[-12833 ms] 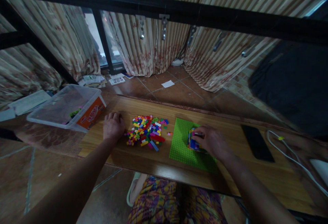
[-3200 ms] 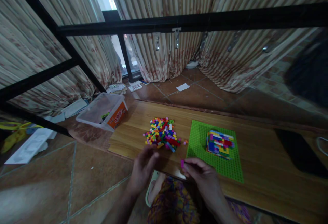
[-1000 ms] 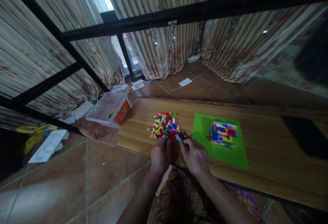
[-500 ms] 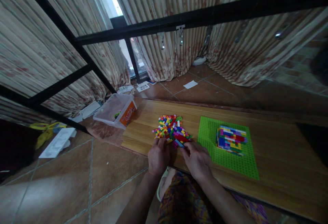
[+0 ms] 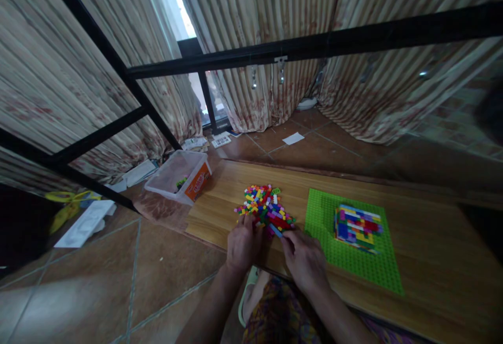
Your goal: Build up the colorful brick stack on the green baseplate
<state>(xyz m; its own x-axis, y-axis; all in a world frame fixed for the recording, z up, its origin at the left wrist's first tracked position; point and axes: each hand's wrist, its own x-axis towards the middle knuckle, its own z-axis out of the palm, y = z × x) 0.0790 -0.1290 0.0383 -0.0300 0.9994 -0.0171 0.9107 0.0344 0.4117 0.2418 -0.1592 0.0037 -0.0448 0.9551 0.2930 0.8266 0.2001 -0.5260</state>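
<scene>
Two hands at brick pile; left hand curled | right hand pinching blue brick | clear tub: few bricks

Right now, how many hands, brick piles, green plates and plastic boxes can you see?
Hands: 2, left hand and right hand, both at the pile
Loose brick pile: 1
Green baseplate: 1, with a brick block on it
Clear plastic box: 1
Total: 5

No wording can be read. The orange label on the clear plastic box, beyond and left of the left hand, carries red and white print too blurred to make out.
</scene>
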